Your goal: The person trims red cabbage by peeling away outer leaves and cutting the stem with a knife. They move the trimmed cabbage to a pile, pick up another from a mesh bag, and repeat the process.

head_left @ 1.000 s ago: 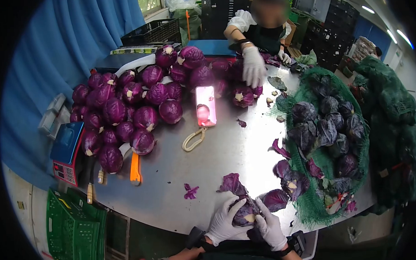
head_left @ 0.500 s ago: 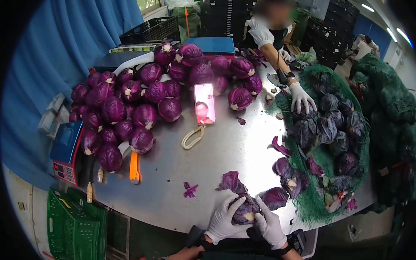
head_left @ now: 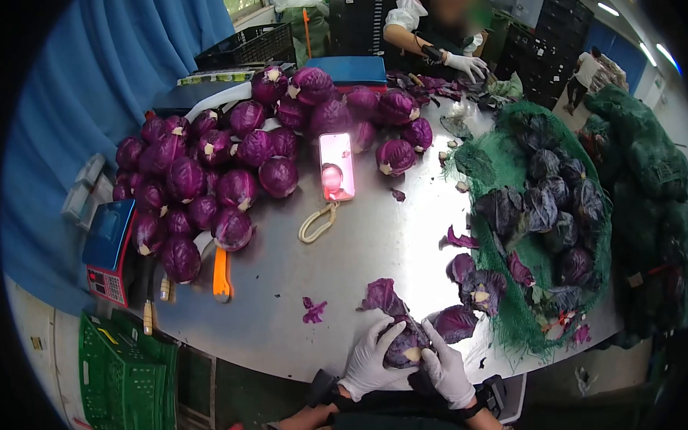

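Observation:
At the table's near edge, a red cabbage (head_left: 402, 351) is held between my two white-gloved hands. My left hand (head_left: 373, 359) wraps its left side, thumb and fingers curved over the top. On the opposite side my right hand (head_left: 446, 369) has its fingers closed against the cabbage and its dark outer leaves. A loosened purple leaf (head_left: 382, 295) sticks up beyond the head. Just right of my right hand lies a loose leaf (head_left: 455, 323), with a trimmed piece showing a pale cut stem (head_left: 483, 292) beyond it.
Trimmed red cabbages (head_left: 185, 179) are piled back left, near a phone (head_left: 336, 166), an orange-handled tool (head_left: 221, 276) and a red-and-blue scale (head_left: 107, 246). At right, a green net (head_left: 488, 168) holds untrimmed cabbages. A co-worker's gloved hand (head_left: 466, 64) is at the back; green crates (head_left: 126, 374) stand lower left.
The co-worker's gloved hand has left the cabbages in the net and moved back to the table's far side. A distant person now shows at back right. My hands have barely moved.

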A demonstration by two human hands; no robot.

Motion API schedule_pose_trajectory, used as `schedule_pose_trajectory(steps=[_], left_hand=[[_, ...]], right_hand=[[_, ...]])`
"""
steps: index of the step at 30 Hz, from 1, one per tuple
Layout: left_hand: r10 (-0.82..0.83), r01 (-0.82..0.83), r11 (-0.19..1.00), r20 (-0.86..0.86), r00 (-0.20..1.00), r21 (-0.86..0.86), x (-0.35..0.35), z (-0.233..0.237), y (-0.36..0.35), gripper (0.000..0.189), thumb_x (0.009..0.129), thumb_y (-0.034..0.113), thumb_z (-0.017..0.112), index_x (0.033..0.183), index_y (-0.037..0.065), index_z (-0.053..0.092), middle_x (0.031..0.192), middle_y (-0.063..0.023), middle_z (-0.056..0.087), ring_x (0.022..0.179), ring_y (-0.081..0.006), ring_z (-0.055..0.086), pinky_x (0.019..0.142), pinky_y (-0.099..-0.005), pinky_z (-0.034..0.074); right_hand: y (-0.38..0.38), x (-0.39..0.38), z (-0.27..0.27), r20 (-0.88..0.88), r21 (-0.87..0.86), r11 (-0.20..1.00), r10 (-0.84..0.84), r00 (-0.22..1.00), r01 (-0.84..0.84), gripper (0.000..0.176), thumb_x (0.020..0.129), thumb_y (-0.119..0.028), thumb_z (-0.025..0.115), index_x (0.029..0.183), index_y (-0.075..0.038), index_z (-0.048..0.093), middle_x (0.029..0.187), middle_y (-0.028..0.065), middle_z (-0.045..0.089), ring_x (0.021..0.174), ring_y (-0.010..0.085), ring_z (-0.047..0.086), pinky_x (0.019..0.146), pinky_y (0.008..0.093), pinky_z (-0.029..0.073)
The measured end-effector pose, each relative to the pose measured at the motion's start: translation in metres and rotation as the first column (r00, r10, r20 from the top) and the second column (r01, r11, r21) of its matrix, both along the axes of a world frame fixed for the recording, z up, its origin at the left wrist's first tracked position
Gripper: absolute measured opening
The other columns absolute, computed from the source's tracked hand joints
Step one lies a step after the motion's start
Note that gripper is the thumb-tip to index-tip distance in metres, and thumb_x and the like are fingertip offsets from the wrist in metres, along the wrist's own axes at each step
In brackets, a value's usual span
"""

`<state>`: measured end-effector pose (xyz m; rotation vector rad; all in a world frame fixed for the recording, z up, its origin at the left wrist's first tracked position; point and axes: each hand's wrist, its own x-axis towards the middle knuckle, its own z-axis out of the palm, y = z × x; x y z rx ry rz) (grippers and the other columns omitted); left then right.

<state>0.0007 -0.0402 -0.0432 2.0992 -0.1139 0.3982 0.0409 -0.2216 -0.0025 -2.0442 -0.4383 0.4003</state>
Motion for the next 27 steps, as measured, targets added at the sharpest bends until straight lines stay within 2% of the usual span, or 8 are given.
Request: schedule_pose_trajectory(steps=[1,3,8,11,18,21,27], left_hand=[[0.0,0.0,1.0,0.001,1.0,0.001,0.0003,-0.0004,0.0008,0.086,0.063,0.039,0.086,0.135,0.013,0.047,0.125,-0.0178,0.047,0.113,-0.0371,0.054,0.095,-0.0437,0.046],[-0.022,0.023,0.997,-0.019,1.0,0.073,-0.0007,-0.001,0.0017,0.088,0.064,0.04,0.086,0.135,0.009,0.043,0.131,-0.0177,0.043,0.116,-0.036,0.054,0.092,-0.0416,0.049],[-0.018,0.02,0.997,-0.017,1.0,0.078,-0.0007,-0.0015,0.0012,0.089,0.064,0.04,0.086,0.135,0.01,0.043,0.132,-0.0175,0.043,0.116,-0.0357,0.054,0.091,-0.0415,0.05],[-0.015,0.017,0.996,-0.018,1.0,0.085,-0.001,-0.0023,0.0011,0.089,0.064,0.041,0.086,0.135,0.01,0.043,0.132,-0.0173,0.043,0.116,-0.0354,0.053,0.091,-0.0414,0.05],[-0.014,0.016,0.995,-0.021,1.0,0.094,-0.0006,-0.0007,0.0015,0.089,0.063,0.041,0.086,0.135,0.01,0.044,0.131,-0.0172,0.043,0.117,-0.0351,0.053,0.091,-0.0411,0.05],[0.004,-0.004,1.0,-0.022,1.0,0.01,-0.0008,0.0006,0.0,0.085,0.064,0.039,0.085,0.135,0.014,0.047,0.126,-0.018,0.047,0.112,-0.0368,0.054,0.095,-0.0437,0.047],[0.007,-0.007,1.0,-0.01,1.0,0.007,-0.0005,-0.0011,-0.0006,0.085,0.064,0.039,0.085,0.135,0.014,0.047,0.126,-0.018,0.047,0.112,-0.0372,0.054,0.094,-0.044,0.046]], right_hand=[[0.0001,0.001,-0.0018,0.03,0.011,1.0,0.011,0.999,-0.011,0.056,0.099,-0.037,0.05,0.143,-0.004,0.038,0.067,0.0053,0.056,0.06,0.0114,0.052,0.058,0.0269,0.044],[-0.0006,0.0009,-0.0024,0.018,0.005,1.0,0.012,1.0,-0.012,0.056,0.099,-0.037,0.049,0.143,-0.003,0.038,0.067,0.0055,0.056,0.06,0.0113,0.052,0.058,0.0269,0.044],[0.0008,0.0016,-0.0017,0.018,0.008,1.0,0.018,1.0,-0.018,0.056,0.099,-0.036,0.049,0.143,-0.003,0.038,0.068,0.007,0.057,0.06,0.012,0.053,0.059,0.0274,0.045],[0.0004,0.0018,-0.0031,0.082,0.019,1.0,0.022,0.996,-0.023,0.055,0.099,-0.036,0.049,0.143,-0.003,0.039,0.068,0.0081,0.058,0.06,0.0128,0.054,0.059,0.0278,0.045],[0.0009,0.001,0.0028,0.015,0.014,1.0,0.02,1.0,-0.02,0.056,0.099,-0.036,0.049,0.143,-0.003,0.039,0.071,0.0099,0.06,0.062,0.0133,0.055,0.061,0.0279,0.045],[0.001,0.0015,0.0019,0.028,0.026,1.0,0.017,0.999,-0.018,0.055,0.099,-0.036,0.049,0.143,-0.003,0.039,0.073,0.0102,0.06,0.063,0.0134,0.055,0.062,0.0279,0.045],[0.0019,0.0008,0.0023,0.042,0.024,1.0,0.01,0.999,-0.011,0.054,0.099,-0.034,0.049,0.142,-0.003,0.039,0.077,0.0117,0.062,0.065,0.0136,0.055,0.064,0.0281,0.046]])
